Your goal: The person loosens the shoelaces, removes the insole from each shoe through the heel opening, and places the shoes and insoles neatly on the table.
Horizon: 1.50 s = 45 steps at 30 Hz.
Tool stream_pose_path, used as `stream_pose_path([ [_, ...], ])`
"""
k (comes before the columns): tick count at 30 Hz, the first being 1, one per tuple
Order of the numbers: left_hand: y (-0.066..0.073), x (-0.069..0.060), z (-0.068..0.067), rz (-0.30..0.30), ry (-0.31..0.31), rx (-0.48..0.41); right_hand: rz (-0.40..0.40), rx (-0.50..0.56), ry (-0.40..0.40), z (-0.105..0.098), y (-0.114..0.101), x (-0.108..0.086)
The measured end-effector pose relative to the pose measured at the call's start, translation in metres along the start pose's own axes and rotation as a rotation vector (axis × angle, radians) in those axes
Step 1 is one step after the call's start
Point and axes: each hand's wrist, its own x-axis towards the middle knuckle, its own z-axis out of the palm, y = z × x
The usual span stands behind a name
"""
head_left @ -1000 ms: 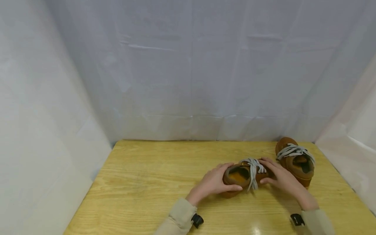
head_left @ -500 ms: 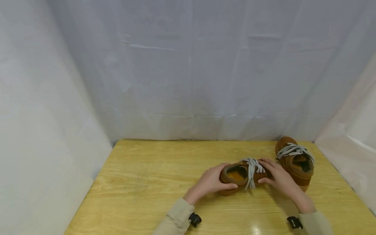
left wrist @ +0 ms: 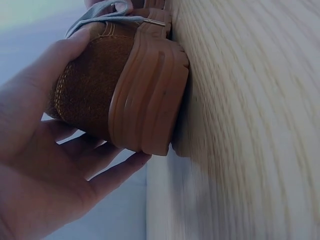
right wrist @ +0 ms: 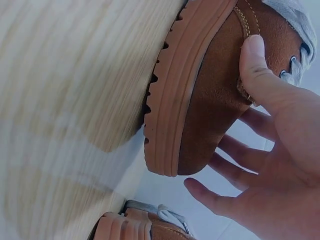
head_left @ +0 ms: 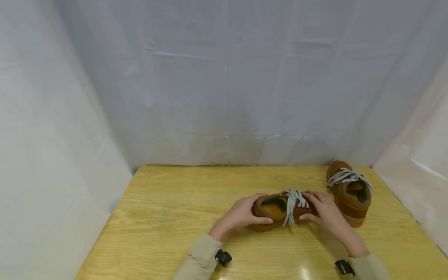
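Two hands share one brown suede lace-up shoe [head_left: 278, 221], which sits right of the middle of the wooden table [head_left: 168, 217], toe pointing to the right. The left hand [head_left: 239, 214] cups the heel, thumb along the near side and fingers round the far side; the right hand [head_left: 325, 213] holds the toe end the same way, its spread as wide as the shoe. The sole is upright at the tabletop, though shadow under it in the wrist views makes it hard to say whether it rests fully on the wood.

A matching shoe [head_left: 346, 197] stands upright just beyond the right hand, toe toward the back edge, heel toward the person. It is the nearest obstacle, blocking the right rear (its grey laces [head_left: 350, 177] are crossed over the top in a loose bundle). The held shoe's own grey laces [head_left: 291, 206] hang down its near side.

White sheeting [head_left: 224, 85] rises along the table's back edge and more walls both sides. Leftward, the wood runs on broadly from the left hand to the slanting left edge; behind the held shoe a strip reaches the back edge; to the right, beyond the matching shoe, only a narrow margin remains.
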Motion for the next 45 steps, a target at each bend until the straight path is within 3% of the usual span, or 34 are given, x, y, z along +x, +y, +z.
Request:
stream_pose_path([
  [7,-0.006,-0.005,-0.008,0.007,-0.018,-0.037,0.008,0.013,0.006,0.002,-0.003,0.002],
  [13,-0.011,-0.012,-0.012,0.030,-0.032,-0.045,-0.032,-0.007,0.062,0.007,-0.006,-0.001],
  [20,-0.013,-0.019,-0.017,0.014,-0.058,-0.073,-0.063,-0.027,0.085,0.008,-0.012,-0.004],
  [30,-0.012,-0.024,-0.017,-0.011,-0.079,-0.066,-0.079,0.041,0.024,0.013,-0.003,-0.004],
  [37,-0.011,-0.024,-0.017,-0.011,-0.084,-0.078,-0.036,0.081,-0.021,0.012,-0.004,-0.003],
  [45,-0.013,-0.028,-0.021,0.011,-0.087,-0.083,-0.056,0.049,-0.015,0.013,-0.010,-0.001],
])
